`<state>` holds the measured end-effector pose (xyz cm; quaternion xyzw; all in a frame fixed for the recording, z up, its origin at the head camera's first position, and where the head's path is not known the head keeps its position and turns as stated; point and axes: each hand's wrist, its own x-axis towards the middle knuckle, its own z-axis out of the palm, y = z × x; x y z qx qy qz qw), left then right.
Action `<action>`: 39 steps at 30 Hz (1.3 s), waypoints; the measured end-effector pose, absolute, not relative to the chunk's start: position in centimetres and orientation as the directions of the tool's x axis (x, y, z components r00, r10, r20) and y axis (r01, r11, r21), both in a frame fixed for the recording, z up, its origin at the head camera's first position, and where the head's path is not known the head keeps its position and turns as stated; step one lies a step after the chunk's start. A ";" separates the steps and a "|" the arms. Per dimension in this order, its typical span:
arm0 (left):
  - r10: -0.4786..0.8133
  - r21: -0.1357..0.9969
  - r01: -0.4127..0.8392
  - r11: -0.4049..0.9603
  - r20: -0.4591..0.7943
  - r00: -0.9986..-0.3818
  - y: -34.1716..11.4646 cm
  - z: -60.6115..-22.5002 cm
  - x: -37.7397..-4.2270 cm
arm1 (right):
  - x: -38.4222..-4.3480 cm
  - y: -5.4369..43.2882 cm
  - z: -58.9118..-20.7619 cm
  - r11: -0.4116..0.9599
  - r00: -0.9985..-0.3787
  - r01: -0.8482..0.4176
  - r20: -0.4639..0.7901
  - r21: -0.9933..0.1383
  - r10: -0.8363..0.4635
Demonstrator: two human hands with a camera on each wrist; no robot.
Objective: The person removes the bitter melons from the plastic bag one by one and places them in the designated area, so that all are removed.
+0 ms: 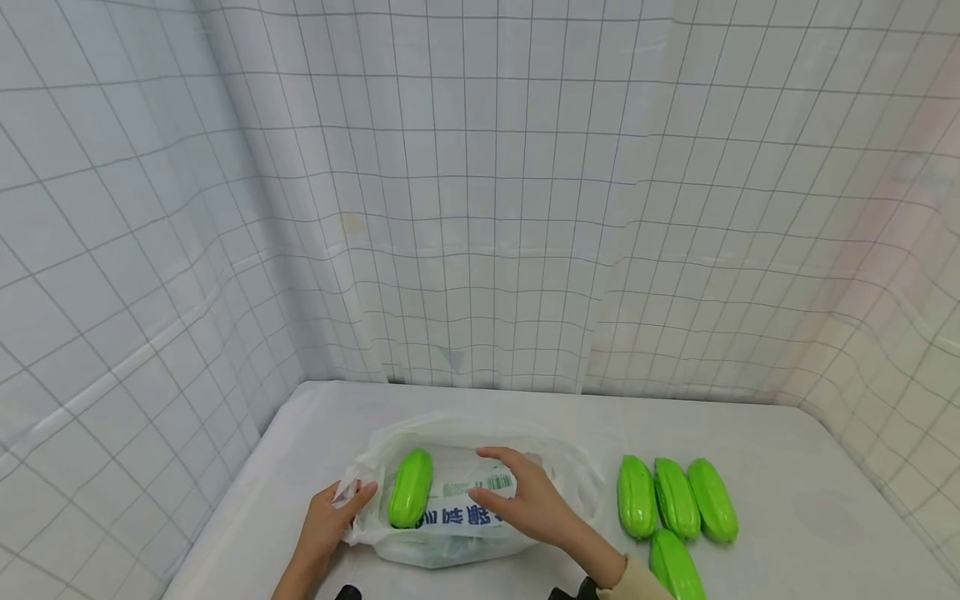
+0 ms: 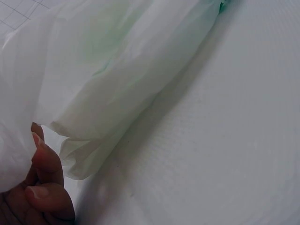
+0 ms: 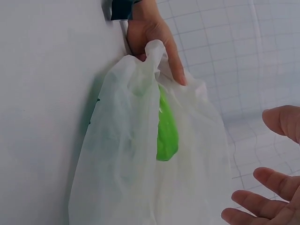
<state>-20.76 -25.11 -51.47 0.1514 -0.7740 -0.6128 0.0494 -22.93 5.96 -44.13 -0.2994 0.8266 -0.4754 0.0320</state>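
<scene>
A white translucent plastic bag (image 1: 450, 546) lies spread on the table, with dark blue printing and a barcode visible inside its mouth. My left hand (image 1: 327, 521) grips the bag's left edge between thumb and fingers; in the left wrist view the fingers (image 2: 47, 159) curl at the bunched film. Inside the bag, near that hand, lies a glossy green cucumber-shaped vegetable (image 1: 411, 490), also glimpsed through the opening in the right wrist view. Over the bag's right part hovers my right hand (image 1: 532, 500), thumb and fingers spread apart, holding nothing.
Several more green cucumber-shaped vegetables lie right of the bag: three side by side, including the middle one (image 1: 677, 498), and one nearer (image 1: 675, 567). The white table (image 1: 795, 467) is bordered by checked white curtains (image 1: 480, 250) at the back and sides.
</scene>
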 end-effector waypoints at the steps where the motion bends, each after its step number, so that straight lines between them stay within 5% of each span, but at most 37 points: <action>1: -0.294 0.963 -0.176 0.205 -0.111 -0.949 -25.1 -51.4 -20.8 | -23.0 5.9 -44.1 0.369 -0.819 -0.460 0.225 -0.808 -0.527; 26: -0.293 0.959 -0.199 0.204 -0.134 -0.947 -25.2 -51.8 -21.1 | -24.9 0.9 -44.8 0.405 -0.774 -0.469 0.144 -0.785 -0.617; 39: -0.298 0.960 -0.185 0.212 -0.117 -0.947 -25.0 -51.6 -21.0 | -25.4 -1.4 -46.1 0.478 -0.807 -0.422 0.079 -0.770 -0.586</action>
